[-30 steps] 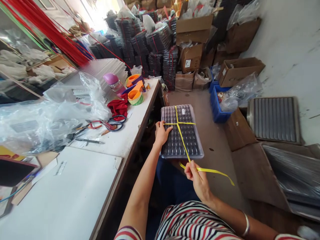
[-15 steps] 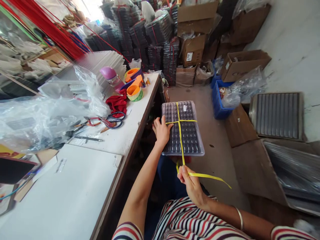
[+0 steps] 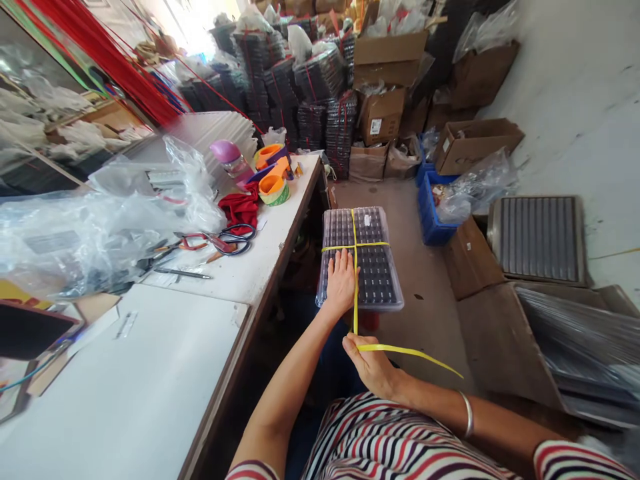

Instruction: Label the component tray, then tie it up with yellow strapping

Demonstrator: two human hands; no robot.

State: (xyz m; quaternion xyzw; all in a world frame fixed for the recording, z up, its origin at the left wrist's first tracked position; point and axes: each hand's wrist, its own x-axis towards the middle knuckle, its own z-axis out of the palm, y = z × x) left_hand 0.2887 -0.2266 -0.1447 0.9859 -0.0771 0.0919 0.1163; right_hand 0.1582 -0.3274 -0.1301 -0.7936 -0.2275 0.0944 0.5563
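Strap (image 3: 356,287) across tray (image 3: 379,283), table (image 3: 150,380) at left

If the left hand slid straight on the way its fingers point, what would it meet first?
Most likely the crosswise yellow strap, lying just ahead of the left hand on the clear plastic tray pack; whether they already touch is hard to tell.

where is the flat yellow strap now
Head view, right of centre: the flat yellow strap crosses the dark rectangular plastic pack and runs into the right hand.
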